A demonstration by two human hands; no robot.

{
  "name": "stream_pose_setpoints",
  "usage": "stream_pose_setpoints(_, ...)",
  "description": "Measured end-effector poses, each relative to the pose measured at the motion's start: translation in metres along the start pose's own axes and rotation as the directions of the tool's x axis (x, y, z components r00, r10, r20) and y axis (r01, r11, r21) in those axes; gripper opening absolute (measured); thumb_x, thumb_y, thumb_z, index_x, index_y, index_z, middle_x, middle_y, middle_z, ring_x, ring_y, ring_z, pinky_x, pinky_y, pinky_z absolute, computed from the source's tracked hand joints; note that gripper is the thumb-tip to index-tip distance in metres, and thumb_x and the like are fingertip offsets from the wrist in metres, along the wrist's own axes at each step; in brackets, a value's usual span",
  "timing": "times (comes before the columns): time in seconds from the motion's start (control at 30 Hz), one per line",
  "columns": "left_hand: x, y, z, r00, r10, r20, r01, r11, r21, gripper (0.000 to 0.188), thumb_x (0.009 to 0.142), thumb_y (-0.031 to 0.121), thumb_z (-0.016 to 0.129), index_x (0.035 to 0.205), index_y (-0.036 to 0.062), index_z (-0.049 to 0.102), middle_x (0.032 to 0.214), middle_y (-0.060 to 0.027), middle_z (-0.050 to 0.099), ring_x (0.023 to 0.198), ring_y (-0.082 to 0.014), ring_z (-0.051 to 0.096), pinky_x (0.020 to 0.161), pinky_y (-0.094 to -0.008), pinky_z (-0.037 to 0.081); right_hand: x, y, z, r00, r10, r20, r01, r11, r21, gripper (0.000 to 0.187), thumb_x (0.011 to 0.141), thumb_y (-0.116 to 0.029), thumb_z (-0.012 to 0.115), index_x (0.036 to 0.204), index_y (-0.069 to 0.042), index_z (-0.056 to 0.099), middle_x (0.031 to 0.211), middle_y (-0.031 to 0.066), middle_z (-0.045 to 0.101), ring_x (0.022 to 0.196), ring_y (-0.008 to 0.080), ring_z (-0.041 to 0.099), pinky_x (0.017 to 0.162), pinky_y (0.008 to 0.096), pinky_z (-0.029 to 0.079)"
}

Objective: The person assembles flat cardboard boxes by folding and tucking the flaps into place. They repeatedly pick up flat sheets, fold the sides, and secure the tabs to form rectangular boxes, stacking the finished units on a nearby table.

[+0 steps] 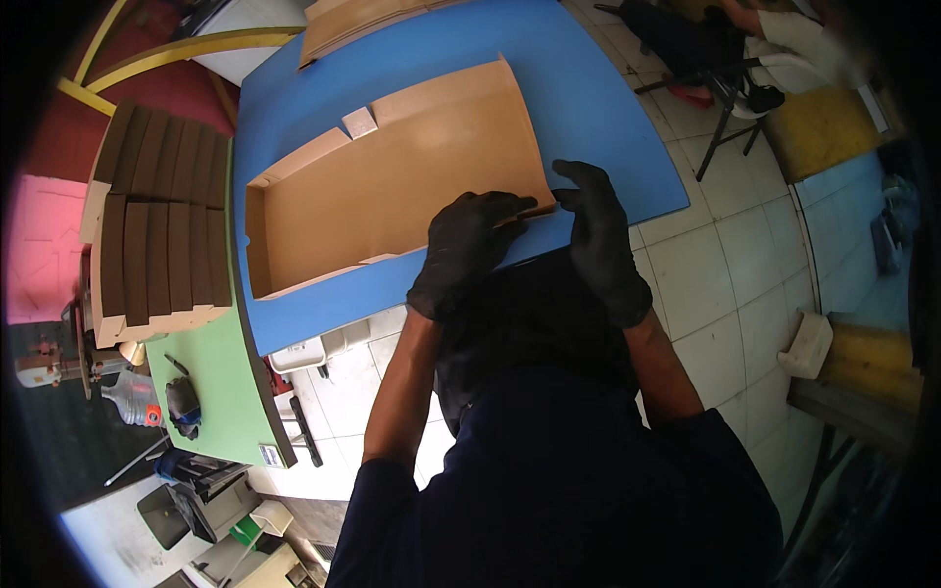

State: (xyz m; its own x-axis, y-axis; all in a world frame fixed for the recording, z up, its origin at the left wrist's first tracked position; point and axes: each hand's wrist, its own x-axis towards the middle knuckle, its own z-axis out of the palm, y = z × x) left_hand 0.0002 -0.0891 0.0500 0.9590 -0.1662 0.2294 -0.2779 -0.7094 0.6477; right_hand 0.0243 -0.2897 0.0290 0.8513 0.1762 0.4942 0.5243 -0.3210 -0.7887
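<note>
A shallow brown cardboard box (392,181) lies uncovered on a blue table (627,147). Its far and left walls stand up, and the right side flares outward. My left hand (470,245), in a black glove, grips the near wall by the near right corner, fingers pointing right along the edge. Just outside that corner is my right hand (600,240), also black-gloved. Its fingers are bent but apart, with the index finger raised and the thumb side close to the cardboard. Whether it touches the corner is hard to tell.
Stacked folded cardboard boxes (162,216) stand to the left on a green table (221,382). More flat cardboard (363,24) rests at the blue table's far edge. A clear plastic bottle (132,397) is beyond the green table. A person (794,44) sits at the far right.
</note>
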Motion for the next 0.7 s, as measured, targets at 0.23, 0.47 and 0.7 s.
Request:
stream_pose_setpoints(0.23, 0.041, 0.019, 0.034, 0.993, -0.004, 0.115, 0.017, 0.993, -0.118, 0.024, 0.093, 0.026, 0.068, 0.102, 0.0070, 0.080, 0.096, -0.0129, 0.077, 0.092, -0.0327, 0.072, 0.084, -0.0404, 0.054, -0.021, 0.002, -0.021, 0.852, 0.523, -0.003, -0.522, 0.852, 0.038, 0.049, 0.092, -0.006, 0.070, 0.138, 0.001, 0.056, 0.109, 0.0143, 0.066, 0.091, 0.0224, 0.066, 0.084, 0.0336, 0.054)
stream_pose_setpoints(0.47, 0.103, 0.037, 0.042, 0.756, -0.101, 0.647, 0.174, 0.983, -0.049, 0.034, 0.097, 0.033, 0.067, 0.089, 0.0007, 0.074, 0.084, -0.0107, 0.071, 0.077, -0.0184, 0.066, 0.074, -0.0331, 0.051, -0.031, 0.013, -0.012, 0.844, 0.495, -0.207, -0.459, 0.866, 0.197, 0.057, 0.093, -0.017, 0.078, 0.142, 0.003, 0.056, 0.088, 0.0037, 0.064, 0.076, 0.0091, 0.058, 0.067, 0.0257, 0.049)
stream_pose_setpoints(0.7, 0.127, 0.028, 0.052, 0.785, 0.170, 0.596, 0.074, 0.929, -0.362, 0.029, 0.089, 0.028, 0.073, 0.094, -0.0007, 0.076, 0.081, -0.0117, 0.072, 0.076, -0.0205, 0.065, 0.076, -0.0341, 0.051, -0.038, 0.011, -0.006, 0.668, 0.712, -0.215, -0.411, 0.594, 0.691, 0.047, 0.090, -0.005, 0.072, 0.135, 0.002, 0.060, 0.081, 0.0039, 0.064, 0.061, 0.0096, 0.057, 0.057, 0.0265, 0.047)
